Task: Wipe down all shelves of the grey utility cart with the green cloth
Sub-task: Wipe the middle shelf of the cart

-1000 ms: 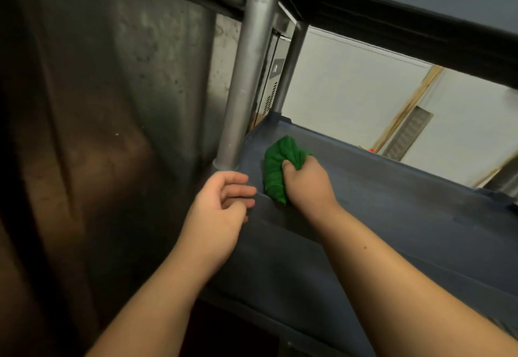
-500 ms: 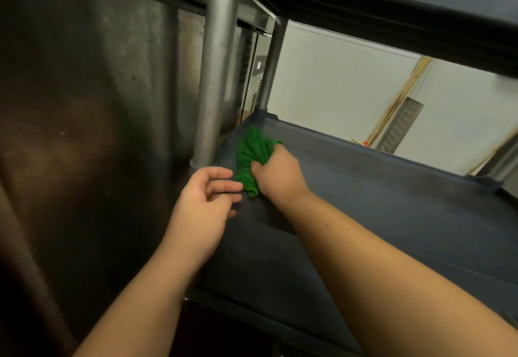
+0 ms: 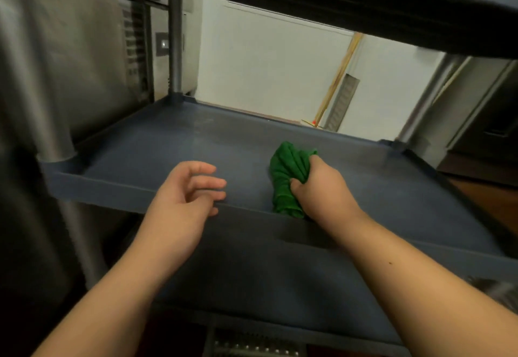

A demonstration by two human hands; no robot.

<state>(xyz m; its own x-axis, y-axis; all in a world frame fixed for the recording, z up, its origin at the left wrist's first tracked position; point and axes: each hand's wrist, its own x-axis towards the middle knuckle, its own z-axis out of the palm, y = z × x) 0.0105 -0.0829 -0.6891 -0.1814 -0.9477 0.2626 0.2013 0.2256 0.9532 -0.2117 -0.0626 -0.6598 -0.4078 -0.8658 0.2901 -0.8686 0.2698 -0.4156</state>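
Grey plastic utility cart (image 3: 280, 278) filling most of the frame, seen from low down between two of its levels. Dark underside of the upper shelf (image 3: 364, 0) running across the top edge. Flat grey middle shelf (image 3: 173, 149) with a raised lip spread across the centre, carried on round metal corner posts (image 3: 176, 45) at upper left and at right. Stainless steel appliance panel (image 3: 84, 56) just beside the cart down the left of the frame; pale wall beyond, upper centre.

Right hand (image 3: 322, 188), right of centre, clenched around the bunched green cloth (image 3: 287, 177), pressing it down onto the shelf surface close to the near lip. Left hand (image 3: 182, 199), centre left, loosely curled and holding nothing, fingertips at the near lip; touching it or hovering just above, hard to say from this angle.

Step in hand, as a judgement: wiping the middle shelf, with the cloth near the front edge and slightly right of middle. Faint pale smear visible toward the far left part of the shelf, possibly residue or only glare.

Next move likely calls for steady downward pressure and a long sweep toward the far edge and the right-hand corner, keeping the cloth flat enough to reach into the lip. Other shelves probably remaining after this one.
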